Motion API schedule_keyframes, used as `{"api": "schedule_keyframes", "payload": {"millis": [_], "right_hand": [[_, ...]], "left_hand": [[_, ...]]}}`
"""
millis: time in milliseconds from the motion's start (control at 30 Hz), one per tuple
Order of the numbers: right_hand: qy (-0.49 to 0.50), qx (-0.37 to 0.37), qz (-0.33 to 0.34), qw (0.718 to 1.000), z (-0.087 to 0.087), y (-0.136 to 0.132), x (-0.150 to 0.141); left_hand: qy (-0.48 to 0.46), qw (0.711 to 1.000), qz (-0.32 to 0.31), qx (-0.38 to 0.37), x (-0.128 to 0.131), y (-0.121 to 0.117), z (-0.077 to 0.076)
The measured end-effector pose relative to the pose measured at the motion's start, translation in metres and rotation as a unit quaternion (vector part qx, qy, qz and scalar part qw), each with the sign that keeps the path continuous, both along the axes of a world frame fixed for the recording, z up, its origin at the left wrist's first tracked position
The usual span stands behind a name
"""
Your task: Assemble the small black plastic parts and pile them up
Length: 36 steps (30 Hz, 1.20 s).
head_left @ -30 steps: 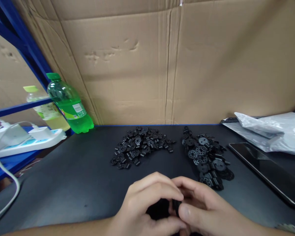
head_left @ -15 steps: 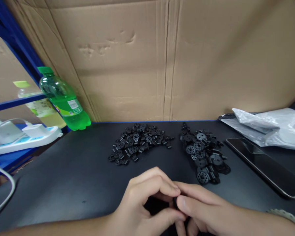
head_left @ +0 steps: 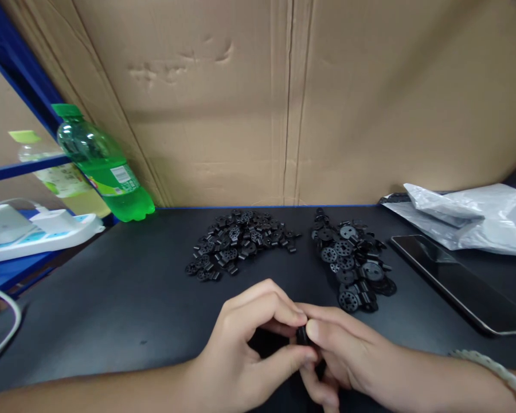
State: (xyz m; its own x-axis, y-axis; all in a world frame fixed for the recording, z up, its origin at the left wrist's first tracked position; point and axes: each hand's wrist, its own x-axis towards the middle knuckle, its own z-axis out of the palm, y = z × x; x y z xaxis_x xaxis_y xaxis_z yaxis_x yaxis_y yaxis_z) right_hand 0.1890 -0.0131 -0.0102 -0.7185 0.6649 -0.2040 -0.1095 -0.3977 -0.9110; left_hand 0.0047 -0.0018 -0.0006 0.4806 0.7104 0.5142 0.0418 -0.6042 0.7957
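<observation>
At the front of the black table, my left hand [head_left: 258, 338] and my right hand [head_left: 348, 350] meet fingertip to fingertip around a small black plastic part [head_left: 302, 335]. Only a sliver of that part shows; the rest is covered by fingers. My left thumb and index finger pinch it from the left, and my right thumb presses it from the right. Beyond my hands lies a heap of small black plastic parts [head_left: 241, 241], with round perforated discs and short tabs. A second pile of black disc parts [head_left: 348, 261] lies farther right, just past my right hand.
A dark phone [head_left: 460, 281] lies on the right, with a crumpled plastic bag [head_left: 477, 218] behind it. On the left stand a green bottle [head_left: 107, 166], a paler bottle [head_left: 64, 178] and a white power strip [head_left: 47, 235] with a cable. A cardboard wall [head_left: 215, 115] closes off the back.
The view has shifted slightly, so the scene sits a little higher and farther left. More of the black part shows between my fingers, and my right-hand lower fingers have moved.
</observation>
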Motion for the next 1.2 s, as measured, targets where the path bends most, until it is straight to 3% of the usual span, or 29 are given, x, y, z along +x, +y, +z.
{"api": "schedule_keyframes", "payload": {"millis": [200,300,400,500,700,800,967,1067,1200], "right_hand": [[0.108,-0.057,-0.021,0.992,-0.003,0.006,-0.002],[0.144,-0.044,-0.022,0.988,-0.002,0.008,-0.002],[0.092,0.022,-0.024,0.995,0.001,0.008,0.003],[-0.023,0.120,-0.016,0.992,0.006,0.005,0.010],[-0.174,0.350,0.010,0.920,0.019,-0.002,0.021],[-0.162,0.342,-0.016,0.926,0.022,-0.003,0.020],[-0.042,0.197,-0.102,0.974,0.017,0.004,0.014],[-0.033,0.177,-0.152,0.972,0.015,0.008,0.011],[-0.085,0.205,-0.174,0.959,0.025,0.009,0.014]], "left_hand": [[-0.053,0.995,0.012,-0.087,0.000,-0.001,-0.004],[-0.085,0.986,-0.005,-0.141,-0.001,0.001,-0.004],[-0.117,0.974,-0.005,-0.196,-0.003,0.007,-0.002],[-0.140,0.955,-0.014,-0.261,-0.006,0.011,0.000],[-0.184,0.894,-0.022,-0.408,-0.007,0.013,-0.002],[-0.174,0.912,0.005,-0.372,-0.008,0.014,-0.003],[-0.135,0.958,0.030,-0.250,-0.010,0.015,-0.001],[-0.112,0.967,0.055,-0.223,-0.008,0.015,-0.002],[-0.087,0.972,0.024,-0.215,-0.005,0.013,-0.003]]}}
